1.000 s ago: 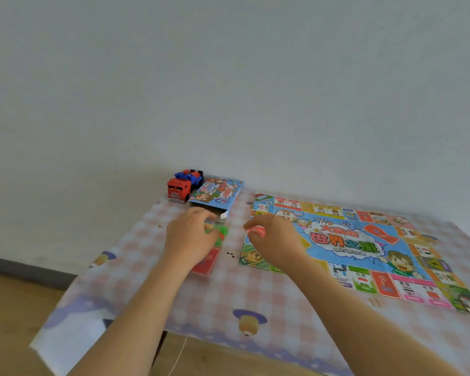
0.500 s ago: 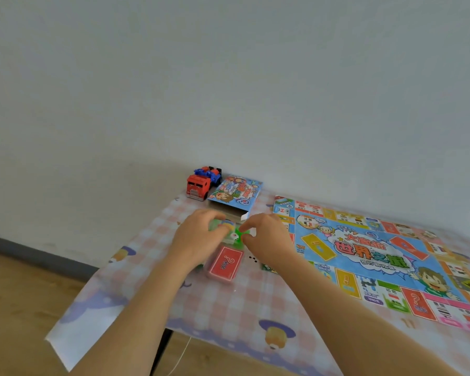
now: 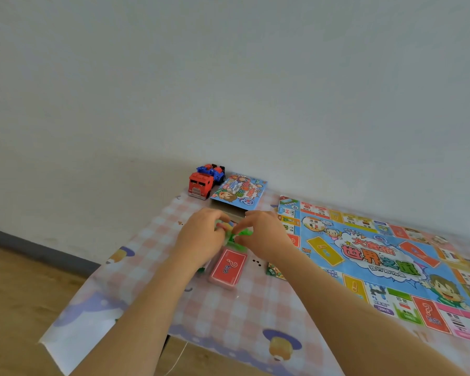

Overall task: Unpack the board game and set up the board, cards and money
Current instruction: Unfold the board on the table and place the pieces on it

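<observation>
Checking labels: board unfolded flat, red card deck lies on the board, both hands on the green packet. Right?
No: the head view shows the red card deck on the checked tablecloth, left of the board, not on it. Board unfolded flat, left hand and right hand on the green packet: correct.

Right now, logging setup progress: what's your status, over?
Left hand, right hand: both pinch green packet. Board flat at right; red deck beside hands. Box, truck beyond, not in the way.
</observation>
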`<action>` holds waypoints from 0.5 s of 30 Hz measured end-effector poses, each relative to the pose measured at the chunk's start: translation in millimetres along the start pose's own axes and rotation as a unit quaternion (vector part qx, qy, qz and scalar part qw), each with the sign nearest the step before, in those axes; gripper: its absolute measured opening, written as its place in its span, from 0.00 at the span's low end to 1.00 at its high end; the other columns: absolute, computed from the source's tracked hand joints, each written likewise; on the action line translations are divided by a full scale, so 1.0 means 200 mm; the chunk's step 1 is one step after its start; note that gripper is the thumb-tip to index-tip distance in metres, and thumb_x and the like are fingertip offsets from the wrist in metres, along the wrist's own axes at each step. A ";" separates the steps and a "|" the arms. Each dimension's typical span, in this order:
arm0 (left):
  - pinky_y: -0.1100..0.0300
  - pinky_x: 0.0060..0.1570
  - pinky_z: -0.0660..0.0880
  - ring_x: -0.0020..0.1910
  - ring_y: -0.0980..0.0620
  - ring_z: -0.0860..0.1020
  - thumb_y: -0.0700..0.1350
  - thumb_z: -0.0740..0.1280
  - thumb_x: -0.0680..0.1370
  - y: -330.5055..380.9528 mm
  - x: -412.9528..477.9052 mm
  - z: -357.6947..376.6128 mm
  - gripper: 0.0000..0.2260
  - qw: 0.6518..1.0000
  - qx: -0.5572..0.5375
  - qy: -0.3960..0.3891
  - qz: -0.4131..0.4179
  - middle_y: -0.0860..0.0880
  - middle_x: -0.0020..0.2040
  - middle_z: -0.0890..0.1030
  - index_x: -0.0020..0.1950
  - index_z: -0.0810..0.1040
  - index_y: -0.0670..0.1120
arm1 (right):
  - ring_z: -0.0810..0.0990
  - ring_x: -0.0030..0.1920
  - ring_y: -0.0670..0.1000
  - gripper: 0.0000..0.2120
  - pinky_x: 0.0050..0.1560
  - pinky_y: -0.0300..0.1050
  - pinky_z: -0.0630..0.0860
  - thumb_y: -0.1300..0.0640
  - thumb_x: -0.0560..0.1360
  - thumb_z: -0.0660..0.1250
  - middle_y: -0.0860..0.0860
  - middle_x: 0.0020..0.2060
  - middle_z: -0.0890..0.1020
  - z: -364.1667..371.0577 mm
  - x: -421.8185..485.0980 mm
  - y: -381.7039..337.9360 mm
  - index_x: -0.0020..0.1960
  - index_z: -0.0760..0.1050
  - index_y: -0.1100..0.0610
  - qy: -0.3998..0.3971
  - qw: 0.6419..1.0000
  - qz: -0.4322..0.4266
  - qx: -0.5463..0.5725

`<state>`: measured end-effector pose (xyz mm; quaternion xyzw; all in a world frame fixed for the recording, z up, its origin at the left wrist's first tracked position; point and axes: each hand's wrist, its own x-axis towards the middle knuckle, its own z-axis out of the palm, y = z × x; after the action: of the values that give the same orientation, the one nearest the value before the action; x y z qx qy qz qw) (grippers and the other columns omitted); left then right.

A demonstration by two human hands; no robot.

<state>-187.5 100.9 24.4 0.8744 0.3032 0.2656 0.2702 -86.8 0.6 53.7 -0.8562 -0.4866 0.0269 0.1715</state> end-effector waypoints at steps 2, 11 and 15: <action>0.58 0.51 0.75 0.52 0.56 0.72 0.41 0.61 0.78 0.00 0.00 0.00 0.11 1.000 -0.001 -0.001 -0.002 0.51 0.60 0.74 0.57 0.78 0.50 | 0.65 0.68 0.53 0.11 0.64 0.50 0.65 0.52 0.75 0.69 0.49 0.65 0.74 0.01 0.01 0.01 0.57 0.80 0.46 -0.001 1.000 -0.003 -0.003; 0.60 0.49 0.72 0.53 0.55 0.72 0.42 0.61 0.78 0.01 0.00 0.01 0.10 1.000 0.004 0.019 0.005 0.52 0.58 0.75 0.56 0.78 0.51 | 0.71 0.58 0.50 0.05 0.58 0.45 0.69 0.50 0.73 0.70 0.46 0.52 0.80 0.07 0.03 0.08 0.46 0.81 0.50 0.068 0.997 -0.016 0.022; 0.62 0.47 0.69 0.54 0.55 0.72 0.42 0.63 0.76 0.01 -0.01 0.01 0.10 1.000 0.013 0.012 0.012 0.53 0.57 0.75 0.55 0.79 0.52 | 0.68 0.64 0.52 0.11 0.60 0.46 0.67 0.47 0.75 0.67 0.48 0.58 0.78 0.06 0.01 0.08 0.52 0.81 0.52 0.046 0.999 -0.002 0.017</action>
<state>-186.1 97.9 23.1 0.8781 0.2989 0.2756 0.2522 -74.2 -1.9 37.0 -0.8524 -0.4798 -0.0045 0.2080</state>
